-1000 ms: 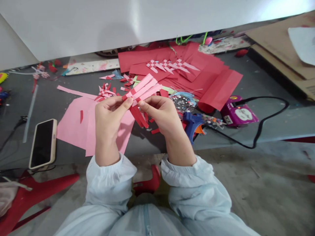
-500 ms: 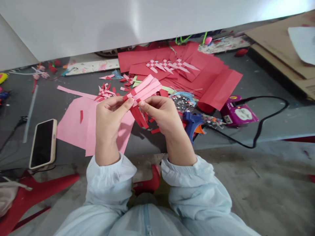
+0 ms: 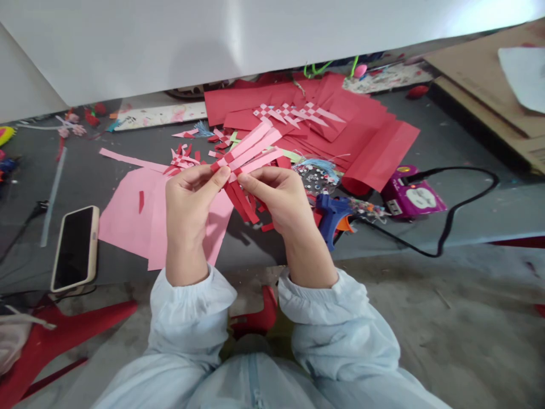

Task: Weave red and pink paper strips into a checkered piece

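Note:
Between my two hands is a piece of woven paper strips [image 3: 251, 143], its pink strips pointing up and away, its red strips hanging toward me. My left hand [image 3: 189, 210] pinches the woven part with thumb and fingers from the left. From the right, my right hand [image 3: 285, 201] pinches the same piece where red and pink cross. Below the left hand lie pink paper sheets [image 3: 128, 216] with a small red scrap on them. Small finished-looking woven paper fish [image 3: 287, 111] rest on a pile of red paper [image 3: 361, 125] beyond my hands.
A blue glue gun [image 3: 332, 216] lies right of my right hand, near a purple box [image 3: 413, 193] with a black cable. At the left are a phone [image 3: 75, 248] and a clear glue stick [image 3: 54, 196]. Cardboard [image 3: 489, 85] sits far right, and a white panel [image 3: 255, 40] stands behind.
The pink strips have spread apart, with one now angled lower to the right. The red strips have shifted slightly. Both hands stay almost in place, still pinching the woven piece.

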Tool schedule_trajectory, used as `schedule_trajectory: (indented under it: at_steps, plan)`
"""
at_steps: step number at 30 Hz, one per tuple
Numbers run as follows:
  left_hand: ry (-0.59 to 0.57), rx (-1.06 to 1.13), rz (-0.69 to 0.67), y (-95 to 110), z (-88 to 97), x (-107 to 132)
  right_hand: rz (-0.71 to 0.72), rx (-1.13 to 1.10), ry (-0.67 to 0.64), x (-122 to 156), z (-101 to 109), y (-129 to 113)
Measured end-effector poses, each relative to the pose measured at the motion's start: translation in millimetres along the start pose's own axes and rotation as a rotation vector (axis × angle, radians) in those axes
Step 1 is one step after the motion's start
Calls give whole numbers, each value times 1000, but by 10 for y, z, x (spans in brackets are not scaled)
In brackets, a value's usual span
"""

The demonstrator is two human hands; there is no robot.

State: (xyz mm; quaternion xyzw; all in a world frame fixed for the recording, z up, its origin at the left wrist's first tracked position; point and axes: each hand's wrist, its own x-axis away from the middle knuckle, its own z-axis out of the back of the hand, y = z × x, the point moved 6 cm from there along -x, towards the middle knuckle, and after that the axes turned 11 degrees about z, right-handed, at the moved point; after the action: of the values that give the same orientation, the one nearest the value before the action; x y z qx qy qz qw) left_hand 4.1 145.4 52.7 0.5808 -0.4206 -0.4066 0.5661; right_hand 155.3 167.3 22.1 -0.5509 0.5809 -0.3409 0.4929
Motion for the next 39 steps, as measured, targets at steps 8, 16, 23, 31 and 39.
schedule_trajectory:
  at_steps: [8, 16, 23, 31, 39]
  plan:
    - [14, 27, 23, -27, -4, -6, -29, -33, 45, 23, -24, 28]
    - [40, 71, 10, -37, 0, -8, -44, -92, 16, 26, -39, 56]
    - [96, -15, -29, -1, 23, 1, -6, -33, -7, 22, -26, 31]
    - [50, -20, -5, -6, -1, 6, 2, -41, 29, 22, -5, 43]
    - [7, 1, 9, 13, -31, 11, -31, -22, 58, 14, 10, -4]
